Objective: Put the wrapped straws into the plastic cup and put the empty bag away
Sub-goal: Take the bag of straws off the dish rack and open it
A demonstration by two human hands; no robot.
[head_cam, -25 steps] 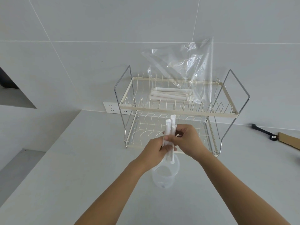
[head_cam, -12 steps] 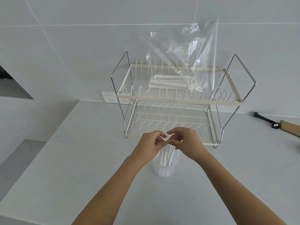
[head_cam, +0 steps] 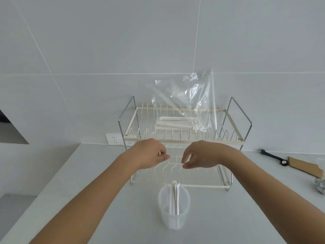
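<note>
Straws stand in the cup in front of the rack; more lie in the bag on its top shelf. Our left hand and right hand hover empty, fingers loosely curled. Next, we judge, fetch those.

Two bare forearms enter from the bottom edge, one at each side. No sleeves show on either arm up to the frame's border. The left hand and right hand are bare too: no gloves, rings, watch or wristband. The visible nails are short and unpainted.
</note>
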